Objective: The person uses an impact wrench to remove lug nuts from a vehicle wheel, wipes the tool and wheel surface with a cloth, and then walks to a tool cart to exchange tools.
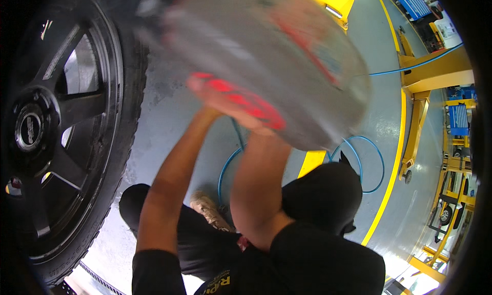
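Close in front of me, a large grey tool with red parts, apparently an impact wrench (266,54), fills the upper middle, smeared by motion. Its narrow end, with a blurred metallic tip (148,8), points to the upper left. My left hand (212,101) and my right hand (256,125) are together at the bright red strip along its lower edge, closed on it. The tool hides part of the fingers. At the left stands a wheel (64,98) with black spokes and a thick tyre, apart from both hands.
A blue hose (382,164) coils on the grey floor (169,85), and another stretch crosses at upper right. Yellow lines mark the floor. Yellow lift arms (416,131) stand at the right, with blue cabinets (457,120) beyond. My boot (210,210) is below my arms.
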The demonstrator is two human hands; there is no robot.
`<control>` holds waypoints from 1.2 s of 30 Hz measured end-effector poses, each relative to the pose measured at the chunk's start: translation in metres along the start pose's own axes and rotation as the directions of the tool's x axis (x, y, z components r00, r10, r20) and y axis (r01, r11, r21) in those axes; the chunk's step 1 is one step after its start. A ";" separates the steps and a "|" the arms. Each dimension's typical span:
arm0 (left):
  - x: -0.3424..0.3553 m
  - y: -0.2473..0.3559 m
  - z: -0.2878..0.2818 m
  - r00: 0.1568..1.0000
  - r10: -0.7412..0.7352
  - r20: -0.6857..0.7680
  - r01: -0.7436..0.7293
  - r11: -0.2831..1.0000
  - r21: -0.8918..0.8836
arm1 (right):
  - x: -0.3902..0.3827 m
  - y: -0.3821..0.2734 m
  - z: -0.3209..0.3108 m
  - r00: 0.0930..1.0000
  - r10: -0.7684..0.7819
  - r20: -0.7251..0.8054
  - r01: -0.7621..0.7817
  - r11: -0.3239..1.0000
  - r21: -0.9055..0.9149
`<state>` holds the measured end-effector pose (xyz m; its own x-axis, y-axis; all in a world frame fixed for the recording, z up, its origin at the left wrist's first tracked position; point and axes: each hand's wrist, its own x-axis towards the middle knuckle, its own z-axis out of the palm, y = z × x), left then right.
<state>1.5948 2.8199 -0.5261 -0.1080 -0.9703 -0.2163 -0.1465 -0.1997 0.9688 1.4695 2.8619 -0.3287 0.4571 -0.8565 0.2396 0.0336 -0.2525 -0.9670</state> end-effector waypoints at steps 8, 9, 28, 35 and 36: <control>0.064 -0.120 0.144 0.887 0.327 0.326 -0.453 0.482 0.750 | -0.038 0.020 -0.064 0.957 -0.190 -0.219 0.249 0.925 0.287; 0.065 -0.124 0.158 0.876 0.338 0.343 -0.470 0.445 0.762 | -0.042 0.018 -0.072 0.927 -0.261 -0.269 0.345 0.875 0.340; -0.163 0.214 -0.227 0.514 0.334 -0.790 -0.723 0.665 -0.188 | 0.031 0.034 0.071 0.920 -0.378 0.101 0.220 0.713 0.665; -0.234 0.220 -0.247 0.411 0.420 -0.809 -0.736 0.677 -0.023 | 0.022 0.032 0.137 0.948 -0.245 0.205 0.031 0.710 0.704; -0.239 0.220 -0.243 0.375 0.410 -0.831 -0.726 0.687 0.012 | 0.021 0.032 0.142 0.952 -0.231 0.199 0.036 0.734 0.679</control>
<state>1.8276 2.9748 -0.2316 0.7165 -0.5594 0.4167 -0.0337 0.5689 0.8217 1.6058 2.9000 -0.3665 0.6041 -0.6681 0.4344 0.6445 0.0890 -0.7594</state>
